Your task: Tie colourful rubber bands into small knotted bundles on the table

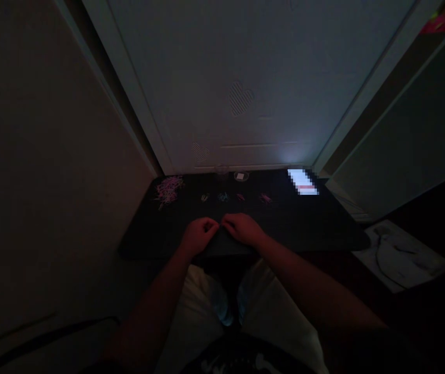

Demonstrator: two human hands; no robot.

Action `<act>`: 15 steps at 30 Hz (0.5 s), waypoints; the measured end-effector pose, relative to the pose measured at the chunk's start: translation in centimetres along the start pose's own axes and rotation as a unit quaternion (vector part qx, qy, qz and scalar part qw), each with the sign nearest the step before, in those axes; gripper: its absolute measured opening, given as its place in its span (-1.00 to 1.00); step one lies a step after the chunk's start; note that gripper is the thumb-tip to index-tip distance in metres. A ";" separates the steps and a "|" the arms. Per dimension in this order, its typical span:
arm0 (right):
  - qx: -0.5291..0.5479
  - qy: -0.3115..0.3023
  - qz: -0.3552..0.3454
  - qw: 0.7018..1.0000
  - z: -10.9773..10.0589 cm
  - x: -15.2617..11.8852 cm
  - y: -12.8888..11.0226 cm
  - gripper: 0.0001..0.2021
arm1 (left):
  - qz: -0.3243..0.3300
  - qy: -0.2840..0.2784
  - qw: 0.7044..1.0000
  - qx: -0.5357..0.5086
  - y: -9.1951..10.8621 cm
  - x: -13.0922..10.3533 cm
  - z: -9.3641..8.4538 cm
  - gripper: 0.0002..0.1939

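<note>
My left hand [200, 235] and my right hand [242, 228] meet over the front part of a dark low table [296, 228]. Both are closed in a pinch, fingertips nearly touching. Whatever they hold between them is too small and dim to name. Just beyond my hands lie small groups of thin pieces that look like paper clips: a pale group [205, 197], a bluish group [223, 197], a pink group [240, 197] and another pink group [265, 198]. A larger loose pile of pink and whitish thin pieces [168, 190] covers the table's far left corner.
Along the back edge stand a clear cup [221, 172] and a small round dish [241, 176] with a white square on it. A brightly lit phone-like screen [303, 182], blurred out, lies at the back right. A panelled white door [241, 57] rises behind the table.
</note>
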State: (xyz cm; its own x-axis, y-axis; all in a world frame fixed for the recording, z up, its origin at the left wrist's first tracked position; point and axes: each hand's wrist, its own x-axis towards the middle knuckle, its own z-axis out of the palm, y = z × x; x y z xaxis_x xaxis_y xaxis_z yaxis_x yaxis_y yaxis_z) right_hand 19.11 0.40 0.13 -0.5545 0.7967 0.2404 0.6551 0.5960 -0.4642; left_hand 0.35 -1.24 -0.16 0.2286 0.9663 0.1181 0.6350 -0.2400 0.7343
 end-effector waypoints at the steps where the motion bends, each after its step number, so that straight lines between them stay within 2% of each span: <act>1: 0.004 0.005 0.004 1.000 0.0 0.0 0.0 -0.87 | 0.000 0.001 1.000 0.001 0.0 0.0 0.0 -0.74; 15: 0.038 0.048 0.050 0.997 0.1 -0.2 0.7 -0.85 | -0.014 0.017 1.000 -0.022 0.3 0.0 -0.1 -0.74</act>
State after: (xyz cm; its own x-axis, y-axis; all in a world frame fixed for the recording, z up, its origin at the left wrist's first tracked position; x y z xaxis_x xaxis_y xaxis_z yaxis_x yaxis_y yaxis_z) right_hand 19.62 0.62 -0.29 -0.4339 0.8601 0.2681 0.6621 0.5063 -0.5525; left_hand 0.48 -1.31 0.07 0.1853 0.9755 0.1182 0.6072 -0.2083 0.7668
